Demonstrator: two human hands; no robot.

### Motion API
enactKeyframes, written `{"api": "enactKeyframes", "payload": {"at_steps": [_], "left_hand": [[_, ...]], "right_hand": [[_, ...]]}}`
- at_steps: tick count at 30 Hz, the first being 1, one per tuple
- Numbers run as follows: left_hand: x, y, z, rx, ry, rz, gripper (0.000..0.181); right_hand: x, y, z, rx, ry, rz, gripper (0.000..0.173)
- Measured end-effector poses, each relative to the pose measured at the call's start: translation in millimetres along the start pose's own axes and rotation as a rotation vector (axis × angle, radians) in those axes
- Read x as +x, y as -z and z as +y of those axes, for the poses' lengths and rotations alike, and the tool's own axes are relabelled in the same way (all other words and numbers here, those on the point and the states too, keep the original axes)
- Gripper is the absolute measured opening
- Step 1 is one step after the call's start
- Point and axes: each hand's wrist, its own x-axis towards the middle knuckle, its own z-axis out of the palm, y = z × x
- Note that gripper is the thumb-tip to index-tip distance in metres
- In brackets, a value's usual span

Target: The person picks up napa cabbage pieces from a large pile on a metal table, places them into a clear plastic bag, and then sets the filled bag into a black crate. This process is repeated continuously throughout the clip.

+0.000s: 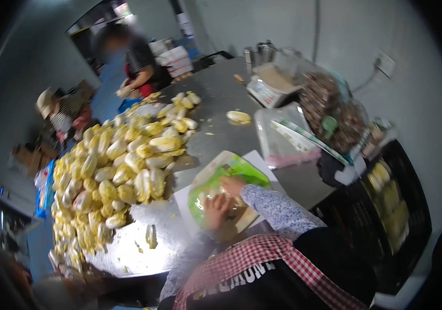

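A green printed plastic bag (248,170) with a clear window lies on a white sheet (182,197) before me on a metal table (221,93). Pale pieces show through its window. My left hand (216,211) rests with spread fingers on the near left part of the bag. Farther up and to the right, my right hand (233,185) touches the bag's printed film; its fingertips are partly hidden, so a grip cannot be made out. To the left spreads a large heap of small yellow-white napa cabbages (116,166).
A single cabbage (239,116) lies beyond the bag. At the right stand a digital scale (269,91), a clear plastic tray (279,131), filled clear bags (322,100) and a black crate (407,209) with packed cabbage. Two people work across the table, and another person is partly visible at lower left.
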Motion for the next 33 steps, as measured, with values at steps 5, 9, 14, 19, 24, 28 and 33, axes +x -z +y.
{"api": "enactKeyframes", "payload": {"at_steps": [5,9,14,19,24,28,33], "left_hand": [[-13.1,37.5,-25.1,-1.295,0.610,-0.003,0.040],[31.3,89.2,16.2,-1.877,0.517,0.158,0.038],[78.8,95.2,100.5,-2.167,0.330,-0.156,0.058],[116.9,104.0,164.8,-1.653,-0.125,-0.538,0.067],[140.8,105.0,199.4,-1.813,0.075,-0.720,0.048],[138.8,73.0,183.5,-1.919,0.346,-0.762,0.035],[133.2,38.8,149.3,-1.960,0.614,-0.702,0.026]], "right_hand": [[-32.6,58.1,-11.8,0.670,0.014,0.021,0.064],[-123.9,107.7,-19.6,0.929,0.063,0.182,0.072],[-234.4,145.2,-47.8,0.518,0.104,0.688,0.074],[-338.4,210.8,-14.8,0.991,-0.163,0.903,0.053],[-468.7,285.8,39.9,0.918,-0.486,1.299,0.053],[-603.1,297.8,146.3,0.682,-0.880,1.460,0.070],[-748.9,265.3,256.9,0.082,-1.672,1.265,0.100]]}}
